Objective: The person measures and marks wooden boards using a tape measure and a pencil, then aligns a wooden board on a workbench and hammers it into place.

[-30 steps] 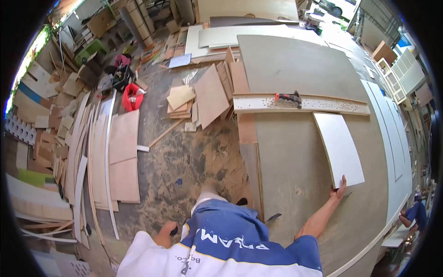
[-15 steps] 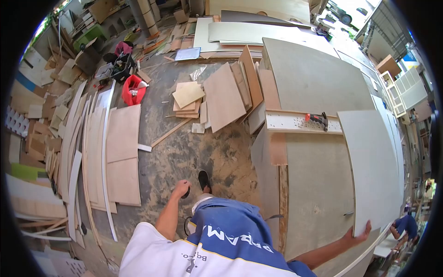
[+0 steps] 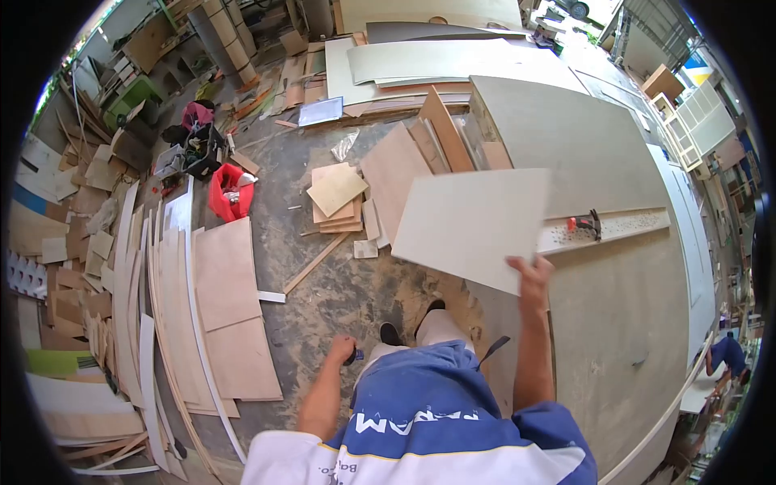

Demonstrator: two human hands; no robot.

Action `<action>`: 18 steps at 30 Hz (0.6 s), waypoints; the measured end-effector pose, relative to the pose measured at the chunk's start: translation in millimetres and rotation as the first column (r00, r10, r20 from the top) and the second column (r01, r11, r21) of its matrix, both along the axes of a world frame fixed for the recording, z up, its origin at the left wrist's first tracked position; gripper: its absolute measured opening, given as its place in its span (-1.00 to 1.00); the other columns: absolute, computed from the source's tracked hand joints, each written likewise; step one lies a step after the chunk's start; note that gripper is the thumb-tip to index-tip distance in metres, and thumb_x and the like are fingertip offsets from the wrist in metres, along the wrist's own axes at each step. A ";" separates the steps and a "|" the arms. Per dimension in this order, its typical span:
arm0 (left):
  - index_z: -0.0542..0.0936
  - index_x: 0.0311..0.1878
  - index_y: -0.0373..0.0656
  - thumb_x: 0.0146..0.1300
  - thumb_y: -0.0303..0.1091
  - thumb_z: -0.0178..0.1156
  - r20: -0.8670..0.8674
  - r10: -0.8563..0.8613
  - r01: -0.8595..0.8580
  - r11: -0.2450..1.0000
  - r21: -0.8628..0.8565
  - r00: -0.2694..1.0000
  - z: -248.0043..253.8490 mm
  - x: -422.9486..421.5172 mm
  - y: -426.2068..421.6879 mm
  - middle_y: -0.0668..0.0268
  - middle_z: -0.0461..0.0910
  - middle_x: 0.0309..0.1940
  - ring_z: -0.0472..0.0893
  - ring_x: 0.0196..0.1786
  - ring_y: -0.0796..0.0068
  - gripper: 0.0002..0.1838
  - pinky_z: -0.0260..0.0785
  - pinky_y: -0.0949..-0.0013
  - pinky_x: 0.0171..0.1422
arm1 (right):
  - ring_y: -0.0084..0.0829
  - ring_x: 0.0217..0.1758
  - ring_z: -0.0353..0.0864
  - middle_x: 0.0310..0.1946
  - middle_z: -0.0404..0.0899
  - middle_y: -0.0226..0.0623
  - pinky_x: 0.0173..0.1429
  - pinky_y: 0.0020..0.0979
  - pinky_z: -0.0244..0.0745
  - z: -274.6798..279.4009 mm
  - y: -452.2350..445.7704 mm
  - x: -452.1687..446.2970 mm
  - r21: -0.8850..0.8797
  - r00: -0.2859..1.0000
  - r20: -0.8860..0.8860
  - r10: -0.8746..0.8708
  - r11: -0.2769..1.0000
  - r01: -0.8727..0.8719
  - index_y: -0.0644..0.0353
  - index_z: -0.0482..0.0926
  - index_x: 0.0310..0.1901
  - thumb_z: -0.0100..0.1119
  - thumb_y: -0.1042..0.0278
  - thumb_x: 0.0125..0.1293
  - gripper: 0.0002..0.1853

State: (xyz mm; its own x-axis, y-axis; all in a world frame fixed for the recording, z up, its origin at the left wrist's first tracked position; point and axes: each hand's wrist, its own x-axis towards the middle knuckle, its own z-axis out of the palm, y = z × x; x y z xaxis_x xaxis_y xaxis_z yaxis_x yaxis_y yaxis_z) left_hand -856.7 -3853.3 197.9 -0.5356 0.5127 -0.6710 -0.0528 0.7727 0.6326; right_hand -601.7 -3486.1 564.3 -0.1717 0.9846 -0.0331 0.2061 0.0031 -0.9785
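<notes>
Well, our right hand (image 3: 532,279) is closed on the lower right edge of a white panel (image 3: 473,222), held tilted near the centre of the frame. Our left hand (image 3: 341,347), lower and left of it, is curled around a small dark object (image 3: 352,356). To the panel's right we see a red-and-black tool (image 3: 585,225) lying on a speckled white strip (image 3: 638,229), which crosses a large grey-brown board (image 3: 614,323). Small wood pieces (image 3: 335,192) are stacked left of the panel; a red bag (image 3: 232,192) sits farther out, upper left. Another person (image 3: 727,356) is at the lower right edge.
</notes>
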 end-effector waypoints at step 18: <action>0.74 -0.30 -0.15 0.13 -0.27 0.10 0.005 0.354 -0.283 0.755 -0.591 0.935 122.9 79.4 -85.4 -0.01 0.67 -0.26 0.66 -0.15 0.03 -0.73 0.48 0.08 -0.02 | -0.06 -0.18 0.69 -0.31 0.69 0.00 0.01 -0.13 0.52 -384.1 209.5 -314.7 -0.238 0.802 0.497 0.331 0.941 -0.240 0.19 0.70 -0.16 0.30 0.20 -0.02 -0.63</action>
State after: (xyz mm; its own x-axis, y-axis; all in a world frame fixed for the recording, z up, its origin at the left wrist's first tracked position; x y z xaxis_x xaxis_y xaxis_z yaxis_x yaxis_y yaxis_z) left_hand -777.4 -3938.7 320.8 -0.5029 -0.1722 -0.8470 -0.4026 0.9138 0.0533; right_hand -916.5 -3276.5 180.2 -0.3565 0.8672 -0.3477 0.6994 0.0009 -0.7148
